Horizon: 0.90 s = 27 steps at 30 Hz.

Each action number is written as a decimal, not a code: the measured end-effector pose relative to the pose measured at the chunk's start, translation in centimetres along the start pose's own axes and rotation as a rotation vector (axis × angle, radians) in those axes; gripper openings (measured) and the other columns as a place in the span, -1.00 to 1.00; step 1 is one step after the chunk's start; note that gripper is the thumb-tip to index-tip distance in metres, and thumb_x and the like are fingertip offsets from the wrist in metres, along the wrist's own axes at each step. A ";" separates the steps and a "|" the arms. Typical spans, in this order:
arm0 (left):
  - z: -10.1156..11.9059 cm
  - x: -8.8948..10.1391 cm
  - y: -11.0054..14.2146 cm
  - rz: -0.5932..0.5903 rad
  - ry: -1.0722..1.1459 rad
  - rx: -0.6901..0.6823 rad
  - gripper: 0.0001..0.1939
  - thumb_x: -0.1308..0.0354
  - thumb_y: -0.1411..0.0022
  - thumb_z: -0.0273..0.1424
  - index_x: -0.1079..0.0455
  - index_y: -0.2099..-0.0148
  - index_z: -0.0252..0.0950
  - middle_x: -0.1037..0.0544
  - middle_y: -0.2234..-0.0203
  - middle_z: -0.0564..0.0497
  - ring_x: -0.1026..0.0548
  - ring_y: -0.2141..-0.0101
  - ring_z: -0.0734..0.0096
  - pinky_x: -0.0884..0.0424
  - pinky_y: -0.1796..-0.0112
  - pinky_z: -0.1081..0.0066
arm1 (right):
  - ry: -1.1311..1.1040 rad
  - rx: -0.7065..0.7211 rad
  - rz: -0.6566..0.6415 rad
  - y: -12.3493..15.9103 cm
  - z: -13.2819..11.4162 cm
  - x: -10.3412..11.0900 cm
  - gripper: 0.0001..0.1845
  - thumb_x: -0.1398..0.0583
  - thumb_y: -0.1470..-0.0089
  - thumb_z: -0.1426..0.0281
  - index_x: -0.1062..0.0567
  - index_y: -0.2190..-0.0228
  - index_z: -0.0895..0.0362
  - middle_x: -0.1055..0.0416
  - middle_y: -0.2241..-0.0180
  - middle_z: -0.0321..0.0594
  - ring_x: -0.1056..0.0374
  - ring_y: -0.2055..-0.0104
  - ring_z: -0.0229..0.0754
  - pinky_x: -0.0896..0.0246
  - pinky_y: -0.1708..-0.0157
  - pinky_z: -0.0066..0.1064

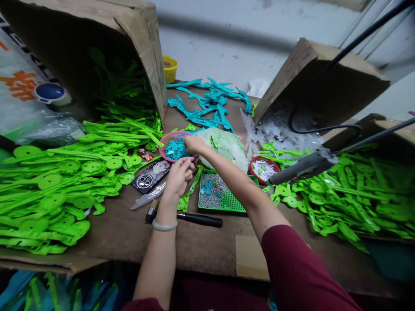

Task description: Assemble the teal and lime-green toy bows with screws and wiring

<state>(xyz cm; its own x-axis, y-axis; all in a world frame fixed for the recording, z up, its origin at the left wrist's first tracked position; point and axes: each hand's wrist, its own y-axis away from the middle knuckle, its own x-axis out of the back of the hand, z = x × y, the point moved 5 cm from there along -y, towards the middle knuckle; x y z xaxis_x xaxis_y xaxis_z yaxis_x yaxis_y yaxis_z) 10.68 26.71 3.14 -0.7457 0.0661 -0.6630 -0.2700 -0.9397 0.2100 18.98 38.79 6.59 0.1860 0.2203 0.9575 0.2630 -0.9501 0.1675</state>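
My right hand (194, 144) reaches over the far right side of a pink basket (161, 149) of small teal plastic pieces (177, 149). Its fingers look bent together, with the tips hidden behind the hand. Just in front of that basket, my left hand (180, 176) is curled closed; anything inside it is too small or covered to make out. Beyond my right forearm lies a pale green plastic bag (227, 149). Under the forearm, a green perforated tray (235, 201) holds small metal parts (210, 201) and a few teal pieces.
Bright green plastic parts pile up at left (52, 185) and right (350, 198). Teal parts (210, 101) lie at the back. A hammer (201, 219), a phone (151, 175), a red bowl (275, 166) and a grey electric screwdriver (304, 166) surround the hands. Cardboard boxes (142, 39) flank the table.
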 end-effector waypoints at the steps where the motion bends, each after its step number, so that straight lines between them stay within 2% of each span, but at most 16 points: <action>1: -0.4 -0.5 0.3 -0.074 -0.090 0.033 -0.98 -0.23 -0.26 -0.52 -0.46 0.27 -0.37 -0.45 0.57 0.10 -0.11 0.74 0.78 0.06 0.69 0.69 | -0.013 0.007 -0.006 0.0 0.2 0.1 -0.84 -0.27 0.02 0.53 -0.58 0.31 0.23 -0.58 0.29 0.01 -0.49 0.23 -0.03 -0.32 0.28 -0.39; 4: -1.8 -1.9 1.4 -0.294 -0.344 0.125 -0.94 -0.29 -0.18 -0.50 -0.50 0.36 -0.35 -0.48 0.61 0.05 -0.13 0.73 0.70 0.09 0.69 0.61 | -0.063 0.021 -0.020 0.1 1.5 1.0 -0.84 -0.24 -0.03 0.47 -0.58 0.30 0.24 -0.56 0.36 -0.10 -0.45 0.36 -0.16 -0.30 0.37 -0.44; 6: -2.7 -2.8 2.1 -0.426 -0.497 0.154 -0.87 -0.30 -0.15 -0.50 -0.49 0.45 -0.31 -0.49 0.64 0.04 -0.21 0.69 0.61 0.01 0.65 0.57 | -0.076 0.028 -0.023 0.2 2.2 1.6 -0.82 -0.22 -0.07 0.45 -0.59 0.29 0.25 -0.55 0.39 -0.13 -0.43 0.39 -0.19 -0.31 0.38 -0.44; 9: -4.0 -4.0 3.0 -0.597 -0.711 0.161 -0.84 -0.30 -0.11 -0.49 -0.47 0.51 -0.25 -0.51 0.64 0.06 -0.34 0.59 0.47 -0.14 0.54 0.50 | -0.057 0.035 -0.013 0.3 2.0 1.6 -0.84 -0.25 0.02 0.54 -0.60 0.33 0.25 -0.57 0.35 -0.10 -0.47 0.29 -0.12 -0.35 0.26 -0.39; 12: -4.9 -4.8 3.6 -0.723 -0.901 0.153 -0.90 -0.28 -0.13 -0.43 -0.49 0.44 -0.23 -0.53 0.60 0.09 -0.40 0.52 0.38 -0.20 0.45 0.44 | -0.032 0.037 -0.018 0.0 0.6 0.3 -0.82 -0.32 0.05 0.54 -0.60 0.30 0.24 -0.58 0.23 -0.06 -0.49 0.12 -0.02 -0.38 0.09 -0.27; 15: -5.2 -5.0 3.8 -0.783 -1.044 0.124 -0.90 -0.21 -0.20 -0.39 -0.48 0.39 -0.24 -0.56 0.53 0.07 -0.45 0.44 0.33 -0.24 0.38 0.40 | -0.040 0.042 -0.038 -0.5 -0.4 -0.7 -0.83 -0.32 -0.10 0.40 -0.56 0.25 0.23 -0.56 0.18 -0.10 -0.48 0.09 -0.10 -0.39 0.05 -0.19; 17: -5.2 -5.0 3.7 -0.795 -1.110 0.102 -0.87 -0.15 -0.25 -0.36 -0.47 0.34 -0.25 -0.57 0.49 0.06 -0.46 0.40 0.32 -0.26 0.35 0.39 | -0.077 0.073 -0.058 -0.5 -0.4 -0.5 -0.89 -0.31 -0.10 0.44 -0.55 0.31 0.23 -0.55 0.26 -0.16 -0.48 0.17 -0.18 -0.38 0.12 -0.31; 20: -4.9 -4.6 3.6 -0.769 -1.177 0.075 -0.82 -0.08 -0.32 -0.31 -0.45 0.27 -0.25 -0.57 0.45 0.04 -0.47 0.37 0.31 -0.28 0.33 0.38 | -0.174 0.140 -0.118 0.4 0.9 1.5 -0.95 -0.26 -0.03 0.55 -0.55 0.39 0.22 -0.50 0.46 -0.26 -0.39 0.41 -0.30 -0.27 0.37 -0.48; 24: -4.4 -4.1 3.6 -0.732 -1.246 0.053 -0.74 -0.04 -0.35 -0.28 -0.41 0.36 -0.25 -0.55 0.49 0.02 -0.44 0.42 0.32 -0.24 0.37 0.37 | -0.296 0.237 -0.265 3.8 2.4 4.8 -0.96 -0.25 -0.01 0.50 -0.54 0.42 0.18 -0.39 0.57 -0.40 -0.19 0.58 -0.42 -0.11 0.53 -0.52; 27: -3.9 -4.1 4.0 -0.778 -1.287 0.057 -0.71 -0.05 -0.34 -0.31 -0.38 0.44 -0.25 -0.54 0.52 0.02 -0.42 0.46 0.35 -0.21 0.38 0.37 | -0.269 0.292 -0.473 7.4 1.8 4.7 -0.96 -0.26 0.00 0.52 -0.54 0.44 0.18 -0.31 0.62 -0.46 -0.16 0.60 -0.43 -0.07 0.55 -0.53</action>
<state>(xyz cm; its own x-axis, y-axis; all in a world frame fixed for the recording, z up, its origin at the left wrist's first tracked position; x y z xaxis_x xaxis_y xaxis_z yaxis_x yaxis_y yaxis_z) 15.02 21.33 3.90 -0.4116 0.7976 0.4410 -0.8387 -0.5208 0.1592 23.54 33.20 11.85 0.2079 0.6875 0.6958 0.6167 -0.6443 0.4523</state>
